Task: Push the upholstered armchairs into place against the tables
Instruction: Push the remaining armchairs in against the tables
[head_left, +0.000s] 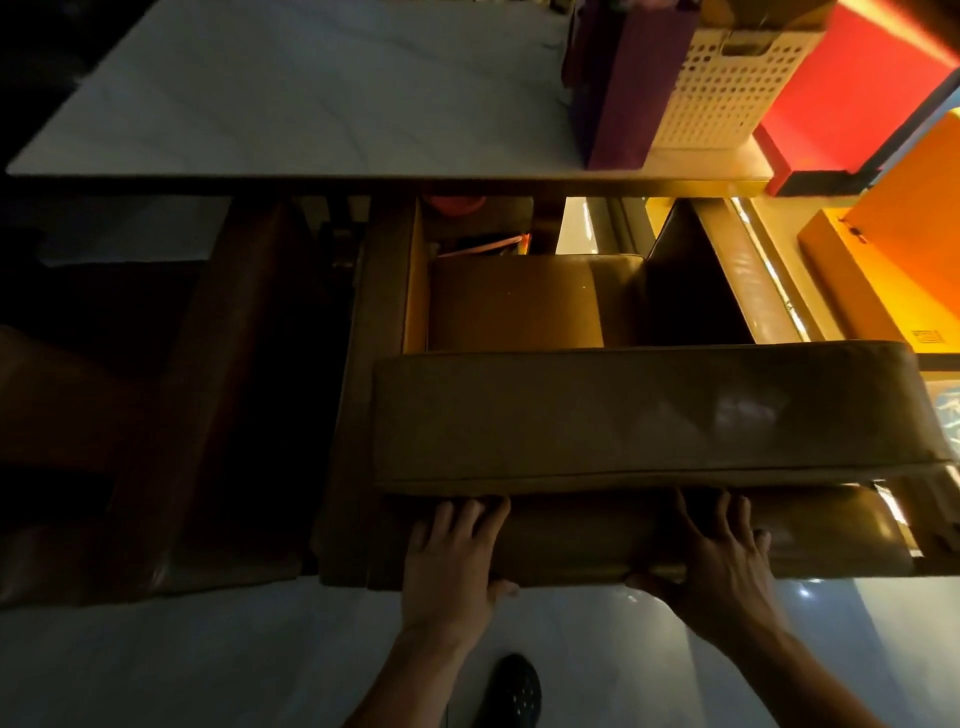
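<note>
Seen from above in dim light, a brown armchair (649, 415) fills the middle of the view from about 3 to 6 o'clock, its thick padded backrest lying crosswise nearest the person and its seat cushion reaching toward 12 o'clock, where the front edge sits close under the near edge of the pale tabletop (291, 98). The left hand (452, 558) lies flat on the lower back rail of the chair at about 6 o'clock, fingers spread over the top and thumb hooked under the rear edge, so its grip is closed on the chair back. The right hand (719, 558) holds the same rail toward 5 o'clock, fingers pressed on top and thumb curled beneath, clasping it as well. A second, darker armchair (171, 389) stands just beside the first at 9 o'clock. On the tabletop at 1 o'clock stand a purple bag (631, 78) and a white perforated basket (727, 88), touching side by side, with a red box (852, 88) to their right. A black shoe (511, 688) shows on the glossy floor (208, 665) at 6 o'clock, between the forearms.
</note>
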